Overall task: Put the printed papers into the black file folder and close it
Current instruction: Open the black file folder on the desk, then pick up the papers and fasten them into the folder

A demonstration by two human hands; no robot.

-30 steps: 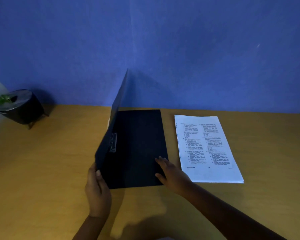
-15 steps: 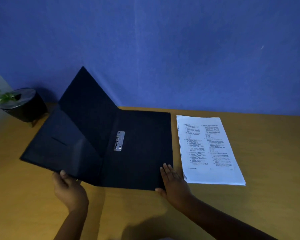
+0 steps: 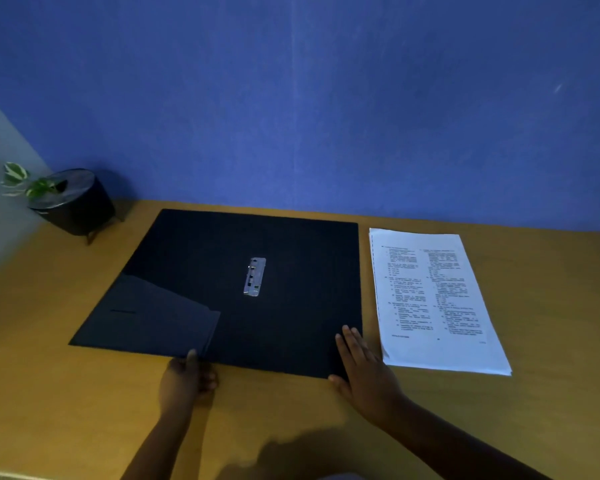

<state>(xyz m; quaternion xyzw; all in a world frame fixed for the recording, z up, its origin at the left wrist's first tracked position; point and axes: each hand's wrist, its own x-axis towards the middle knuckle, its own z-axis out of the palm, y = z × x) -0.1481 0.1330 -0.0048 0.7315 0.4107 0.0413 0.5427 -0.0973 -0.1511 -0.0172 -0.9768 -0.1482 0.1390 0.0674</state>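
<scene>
The black file folder (image 3: pixel 302 306) lies spread flat on the wooden table (image 3: pixel 555 306), with a silver metal fastener (image 3: pixel 254 276) at its spine and a slanted pocket on the left flap. The stack of printed papers (image 3: pixel 433 299) rests just right of the folder, not touching it. My left hand (image 3: pixel 184 379) pinches the folder's near edge close to the spine, thumb on top. My right hand (image 3: pixel 364 368) lies flat on the folder's near right corner, fingers spread, holding nothing.
A black round pot (image 3: pixel 75 206) with a small green plant stands at the back left corner. A blue wall (image 3: pixel 326 98) runs along the far edge of the table, just behind the folder and papers.
The folder's left cover has swung from upright down to the left and now lies flat. My left hand went down with it to the near edge. My right hand stayed put.
</scene>
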